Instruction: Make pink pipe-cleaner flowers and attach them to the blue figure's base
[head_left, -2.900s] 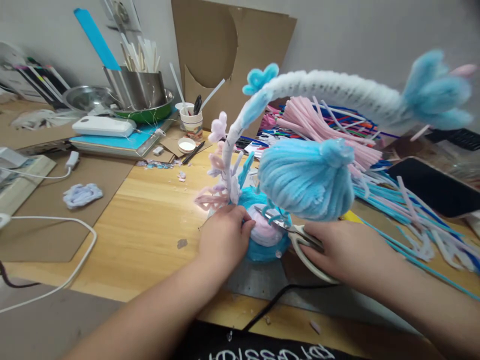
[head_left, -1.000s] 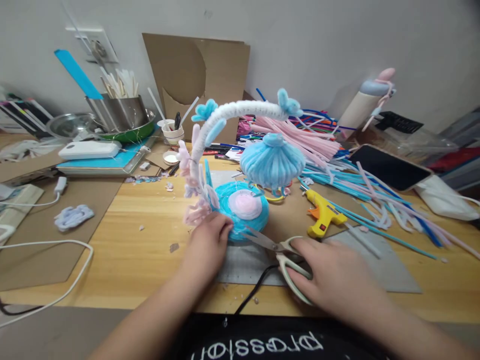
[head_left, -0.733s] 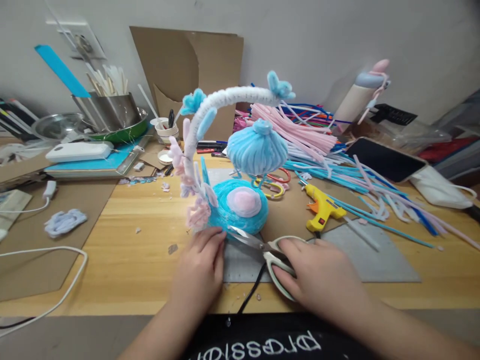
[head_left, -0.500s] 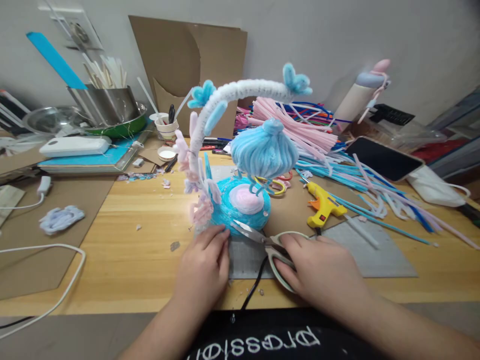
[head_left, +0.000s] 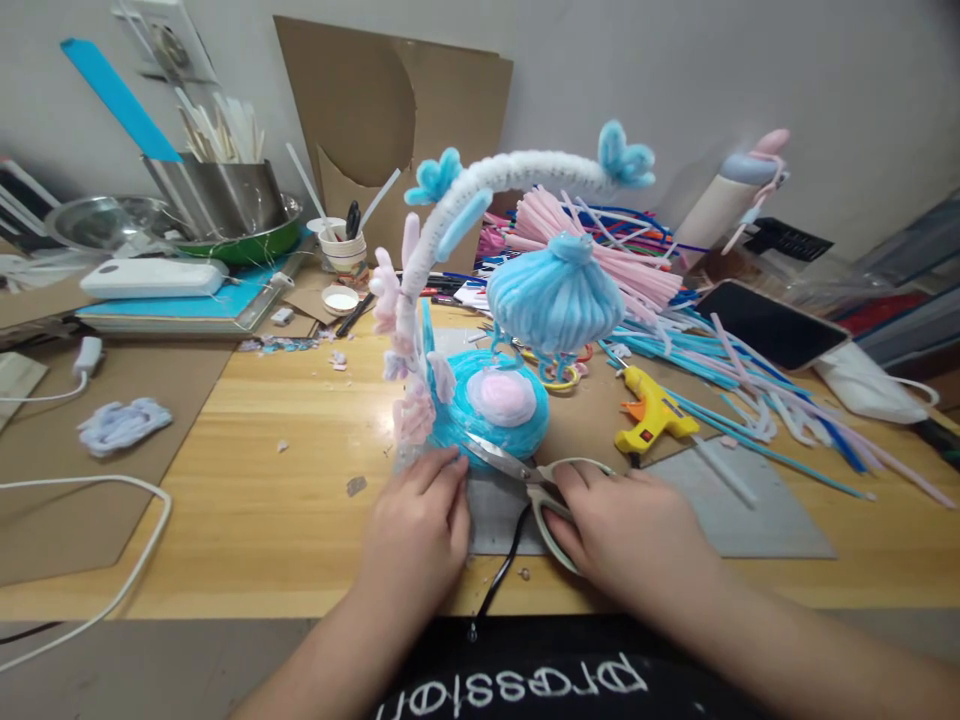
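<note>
A fuzzy pipe-cleaner lamp stands before me, with a white arched stem (head_left: pixel 517 172), a pleated blue shade (head_left: pixel 556 300) hanging from it and a round blue base (head_left: pixel 487 435) with a pink centre. Pink and lilac fuzzy flowers (head_left: pixel 414 415) climb the stem's left side. My left hand (head_left: pixel 420 525) is closed, its fingertips at the base's near left edge. With my right hand (head_left: pixel 630 520) I grip scissors (head_left: pixel 534 480) by their pale handles. The blades lie against the base's near side, almost together. What my left fingertips pinch is partly hidden.
A yellow glue gun (head_left: pixel 652 412) lies right of the lamp, its black cord (head_left: pixel 502 575) running to the table's front edge. Behind are bundles of pipe cleaners (head_left: pixel 637 265) and a phone (head_left: pixel 772 322). A grey mat (head_left: pixel 750 525) lies under the work. Left stands a metal pot (head_left: pixel 225 200) with sticks.
The lamp's arch and shade have swung a little to the right against the background. Both hands and the scissors keep nearly the same place at the base. The camera view has shifted slightly.
</note>
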